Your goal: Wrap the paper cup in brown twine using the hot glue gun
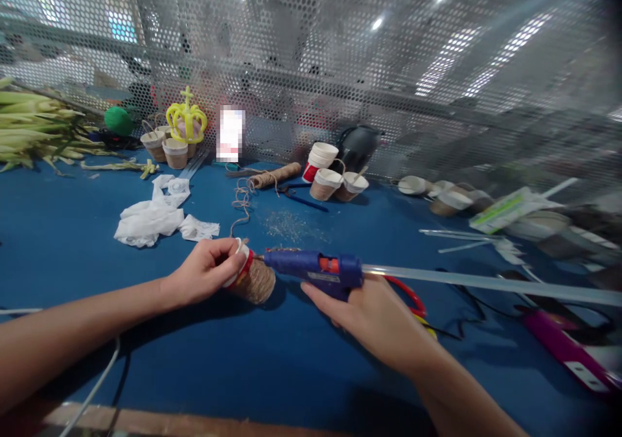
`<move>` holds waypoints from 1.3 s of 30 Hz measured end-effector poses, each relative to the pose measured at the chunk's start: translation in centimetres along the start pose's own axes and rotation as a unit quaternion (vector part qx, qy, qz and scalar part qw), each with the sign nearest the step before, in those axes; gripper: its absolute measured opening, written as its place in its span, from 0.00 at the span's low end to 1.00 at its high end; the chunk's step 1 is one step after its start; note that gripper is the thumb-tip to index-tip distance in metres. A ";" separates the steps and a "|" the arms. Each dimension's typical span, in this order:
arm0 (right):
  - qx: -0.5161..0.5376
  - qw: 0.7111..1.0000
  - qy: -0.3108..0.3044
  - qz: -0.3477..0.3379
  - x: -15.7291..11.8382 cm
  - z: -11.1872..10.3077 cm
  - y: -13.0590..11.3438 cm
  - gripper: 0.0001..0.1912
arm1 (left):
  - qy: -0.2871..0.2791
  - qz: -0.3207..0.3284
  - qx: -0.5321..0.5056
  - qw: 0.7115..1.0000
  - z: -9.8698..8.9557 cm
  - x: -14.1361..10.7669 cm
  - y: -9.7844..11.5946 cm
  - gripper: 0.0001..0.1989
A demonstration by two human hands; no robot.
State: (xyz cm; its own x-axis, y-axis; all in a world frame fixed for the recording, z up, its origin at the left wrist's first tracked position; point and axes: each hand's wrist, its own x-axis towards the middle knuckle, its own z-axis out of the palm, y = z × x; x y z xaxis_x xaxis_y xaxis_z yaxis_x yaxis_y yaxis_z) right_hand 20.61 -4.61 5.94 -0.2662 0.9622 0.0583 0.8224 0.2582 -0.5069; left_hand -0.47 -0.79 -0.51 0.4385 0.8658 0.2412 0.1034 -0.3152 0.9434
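My left hand (207, 271) pinches the rim of a small paper cup (255, 281), which lies tilted on its side above the blue table. Brown twine is wound around the cup's lower part, and a red band shows near its white rim. My right hand (374, 320) is wrapped around the handle of a blue hot glue gun (311, 268). The gun's nozzle points left and meets the cup near the red band; whether it touches is hard to tell. A long clear glue stick (486, 283) sticks out of the gun's back. Loose twine (241, 200) runs from the cup toward a twine roll (275, 176).
Crumpled white cloth (150, 220) lies at left, near corn husks (39, 126) and a yellow crown (187, 122). Finished twine-wrapped cups (325, 184) stand behind the gun. Red-handled scissors (408, 294), dark cords and a purple power strip (566, 349) are at right. Perforated metal panel (291, 54) closes the back.
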 end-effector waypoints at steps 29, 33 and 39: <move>-0.068 0.993 0.011 -0.092 -0.8 0.6 -0.1 0.07 | 0.050 -0.063 0.002 0.997 0.2 0.5 0.5 0.16; -0.073 0.993 0.025 -0.090 -1.0 1.0 0.1 0.06 | 0.062 -0.074 0.012 0.995 0.3 0.7 0.7 0.15; -0.042 0.995 0.006 -0.090 -0.9 1.3 0.0 0.05 | 0.073 -0.084 0.004 0.994 0.3 0.8 0.6 0.15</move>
State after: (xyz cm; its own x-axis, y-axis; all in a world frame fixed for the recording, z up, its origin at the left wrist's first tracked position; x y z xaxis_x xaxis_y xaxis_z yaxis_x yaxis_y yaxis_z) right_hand 20.21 -5.60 4.77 -0.4082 0.9002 0.1515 0.8013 0.4329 -0.4129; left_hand 0.16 -0.43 0.21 0.2810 0.9533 0.1112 0.1725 -0.1641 0.9713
